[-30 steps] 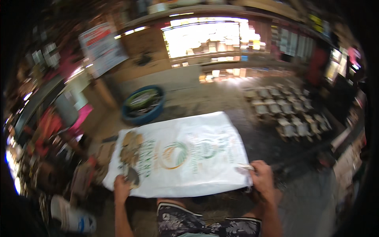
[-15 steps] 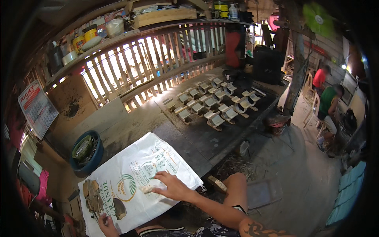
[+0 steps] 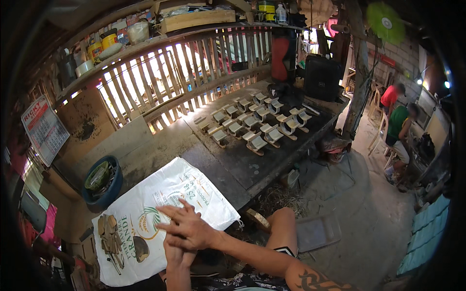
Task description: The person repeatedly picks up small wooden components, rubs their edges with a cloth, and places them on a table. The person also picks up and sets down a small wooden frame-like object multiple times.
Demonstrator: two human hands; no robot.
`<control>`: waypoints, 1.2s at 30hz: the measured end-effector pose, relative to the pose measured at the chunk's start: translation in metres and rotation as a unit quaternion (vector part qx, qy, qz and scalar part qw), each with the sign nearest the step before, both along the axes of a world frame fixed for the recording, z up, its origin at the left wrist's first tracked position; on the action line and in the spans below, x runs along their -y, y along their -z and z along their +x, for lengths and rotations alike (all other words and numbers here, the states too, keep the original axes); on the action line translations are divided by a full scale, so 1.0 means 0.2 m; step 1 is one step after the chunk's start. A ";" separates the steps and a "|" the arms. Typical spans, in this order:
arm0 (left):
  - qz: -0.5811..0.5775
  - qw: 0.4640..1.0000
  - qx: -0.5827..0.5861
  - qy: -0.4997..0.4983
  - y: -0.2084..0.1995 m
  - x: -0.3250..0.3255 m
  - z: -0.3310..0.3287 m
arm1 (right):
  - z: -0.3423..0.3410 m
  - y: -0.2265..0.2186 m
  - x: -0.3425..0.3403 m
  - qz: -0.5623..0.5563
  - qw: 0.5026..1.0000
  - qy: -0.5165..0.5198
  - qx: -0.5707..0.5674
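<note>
Right hand [image 3: 195, 232] is held open, fingers spread, crossed over the left hand [image 3: 178, 254], whose opening cannot be told; below both, a white printed sack [image 3: 208, 206] is laid out, small brown wooden pieces [image 3: 112, 236] heaped on its left end.

The right hand [image 3: 194, 230], widely spread, is over the left hand [image 3: 177, 256] (this one is partly hidden); to their left, on the white sack [image 3: 213, 203], lie wooden pieces [image 3: 110, 235].
</note>
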State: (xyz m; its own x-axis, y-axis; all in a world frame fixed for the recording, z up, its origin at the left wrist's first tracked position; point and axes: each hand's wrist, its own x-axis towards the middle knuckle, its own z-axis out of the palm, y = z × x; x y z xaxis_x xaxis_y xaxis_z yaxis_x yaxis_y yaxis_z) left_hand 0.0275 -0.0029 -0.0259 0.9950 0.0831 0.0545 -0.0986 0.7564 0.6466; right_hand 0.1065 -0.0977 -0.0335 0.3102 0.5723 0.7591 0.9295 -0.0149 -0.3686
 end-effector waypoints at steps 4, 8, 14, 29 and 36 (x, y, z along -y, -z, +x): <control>0.177 0.973 0.050 -0.137 -0.25 0.04 -0.08 | 0.14 0.05 -0.04 0.170 0.922 0.113 -0.329; 0.674 0.689 0.142 -0.224 -0.17 0.00 0.05 | 0.09 0.10 -0.24 0.301 0.594 -0.236 -0.708; 0.617 0.724 0.024 -0.308 0.18 -0.54 0.36 | 0.01 -0.06 -0.24 0.260 0.625 -0.289 -0.676; -0.070 0.995 0.054 -0.056 0.04 -0.26 0.15 | 0.39 0.05 -0.48 -0.017 0.997 0.009 -0.071; 0.236 0.955 -0.025 -0.178 0.12 -0.36 -0.02 | 0.72 0.12 0.21 0.086 0.961 0.244 -0.103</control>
